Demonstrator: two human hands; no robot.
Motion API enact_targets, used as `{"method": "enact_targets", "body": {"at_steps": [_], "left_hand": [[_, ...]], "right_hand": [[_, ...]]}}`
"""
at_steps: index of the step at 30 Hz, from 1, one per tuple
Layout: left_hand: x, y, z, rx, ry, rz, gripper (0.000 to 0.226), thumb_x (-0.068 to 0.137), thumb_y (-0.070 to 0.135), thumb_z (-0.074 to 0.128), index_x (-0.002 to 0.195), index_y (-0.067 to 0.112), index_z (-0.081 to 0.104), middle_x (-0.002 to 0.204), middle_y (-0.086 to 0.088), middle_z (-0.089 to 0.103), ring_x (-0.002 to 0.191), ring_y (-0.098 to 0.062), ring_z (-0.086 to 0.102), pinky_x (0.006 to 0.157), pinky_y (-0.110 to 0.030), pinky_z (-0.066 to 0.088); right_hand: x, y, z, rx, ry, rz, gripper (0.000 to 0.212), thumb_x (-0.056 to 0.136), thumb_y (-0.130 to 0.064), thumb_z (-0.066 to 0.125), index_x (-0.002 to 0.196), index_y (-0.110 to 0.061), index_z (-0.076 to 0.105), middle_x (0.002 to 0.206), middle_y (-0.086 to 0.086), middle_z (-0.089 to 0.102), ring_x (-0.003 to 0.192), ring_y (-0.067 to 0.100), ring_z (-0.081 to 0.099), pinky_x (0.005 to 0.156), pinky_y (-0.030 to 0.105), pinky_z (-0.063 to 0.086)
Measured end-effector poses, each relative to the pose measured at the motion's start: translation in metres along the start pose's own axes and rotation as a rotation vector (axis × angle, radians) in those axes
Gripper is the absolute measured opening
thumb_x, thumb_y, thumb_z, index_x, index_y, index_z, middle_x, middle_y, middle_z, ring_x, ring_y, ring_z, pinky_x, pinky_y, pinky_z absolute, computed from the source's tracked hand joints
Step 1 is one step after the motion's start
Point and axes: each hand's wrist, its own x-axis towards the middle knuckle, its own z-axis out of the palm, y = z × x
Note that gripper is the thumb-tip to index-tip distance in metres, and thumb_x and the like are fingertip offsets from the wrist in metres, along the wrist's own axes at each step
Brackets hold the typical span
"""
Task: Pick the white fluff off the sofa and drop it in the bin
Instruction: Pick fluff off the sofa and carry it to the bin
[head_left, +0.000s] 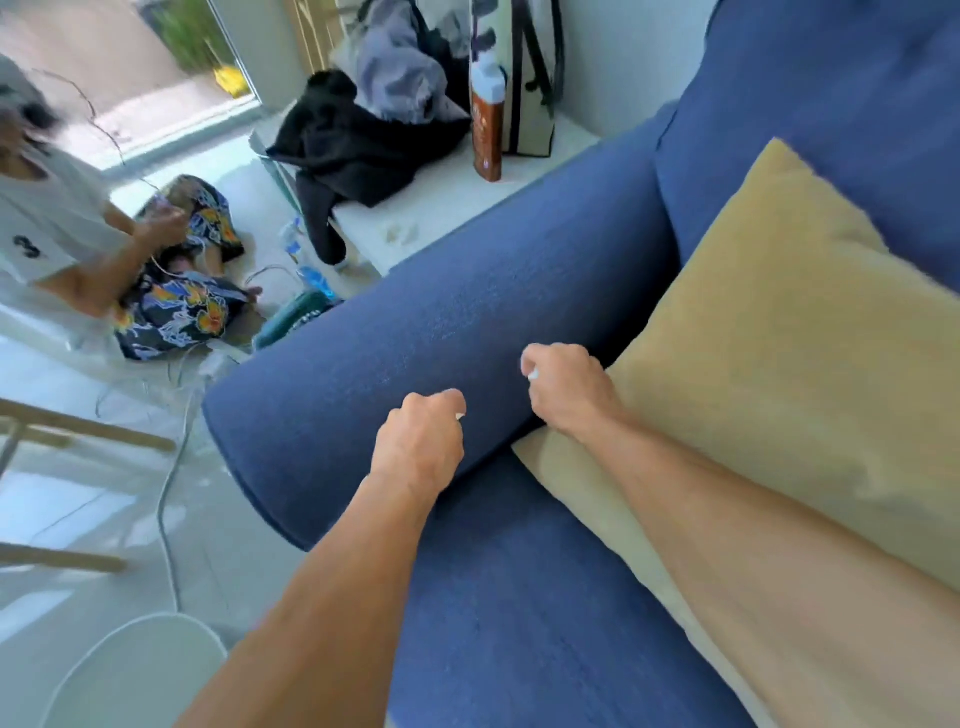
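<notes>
Left hand (421, 441) and right hand (566, 389) each pinch white fluff (532, 372) above sofa arm (467, 291)

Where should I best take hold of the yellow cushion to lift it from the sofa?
Probably the pointed near corner of the yellow cushion, which juts free over the seat. Come from the front: the armrest and sofa back close its other sides.
</notes>
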Motion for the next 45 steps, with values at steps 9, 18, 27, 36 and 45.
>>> {"method": "enact_targets", "body": {"at_steps": [9, 18, 27, 36, 45], "left_hand": [[-0.041, 0.037, -0.168, -0.133, 0.236, 0.035, 0.042, 0.087, -0.002, 0.044, 0.113, 0.02, 0.069, 0.102, -0.01, 0.063, 0.081, -0.032, 0.064, 0.065, -0.035, 0.052], [-0.113, 0.048, -0.299, -0.05, 0.476, 0.106, 0.035, 0.089, -0.007, 0.046, 0.113, 0.005, 0.068, 0.112, -0.018, 0.062, 0.091, -0.035, 0.064, 0.079, -0.042, 0.057], [-0.192, 0.001, -0.359, -0.062, 0.643, 0.086, 0.016, 0.091, 0.001, 0.055, 0.097, 0.003, 0.07, 0.093, -0.013, 0.068, 0.081, -0.029, 0.066, 0.075, -0.04, 0.058], [-0.313, -0.114, -0.375, -0.087, 0.76, -0.031, 0.016, 0.089, 0.0, 0.056, 0.095, 0.001, 0.071, 0.093, -0.014, 0.069, 0.075, -0.028, 0.066, 0.073, -0.042, 0.059], [-0.45, -0.27, -0.368, -0.057, 0.834, -0.329, 0.018, 0.093, 0.021, 0.061, 0.098, 0.007, 0.071, 0.096, -0.011, 0.065, 0.076, -0.026, 0.061, 0.06, -0.034, 0.051]], "right_hand": [[-0.042, -0.034, -0.177, -0.029, 0.184, -0.073, 0.024, 0.085, 0.005, 0.042, 0.089, -0.007, 0.063, 0.084, 0.008, 0.055, 0.072, 0.026, 0.05, 0.055, 0.03, 0.042], [-0.089, -0.077, -0.309, -0.021, 0.32, -0.171, 0.032, 0.087, -0.004, 0.05, 0.113, -0.01, 0.067, 0.116, 0.013, 0.063, 0.102, 0.034, 0.06, 0.086, 0.036, 0.052], [-0.163, -0.151, -0.352, -0.098, 0.406, -0.213, 0.019, 0.09, -0.003, 0.048, 0.072, -0.007, 0.053, 0.081, 0.013, 0.058, 0.082, 0.033, 0.055, 0.065, 0.031, 0.042], [-0.249, -0.271, -0.322, -0.186, 0.435, -0.329, 0.019, 0.095, -0.01, 0.044, 0.088, -0.006, 0.062, 0.095, 0.018, 0.06, 0.078, 0.028, 0.047, 0.062, 0.026, 0.038], [-0.34, -0.431, -0.245, -0.166, 0.324, -0.684, 0.035, 0.101, -0.018, 0.04, 0.073, -0.008, 0.056, 0.083, 0.01, 0.061, 0.078, 0.026, 0.06, 0.066, 0.032, 0.044]]}}
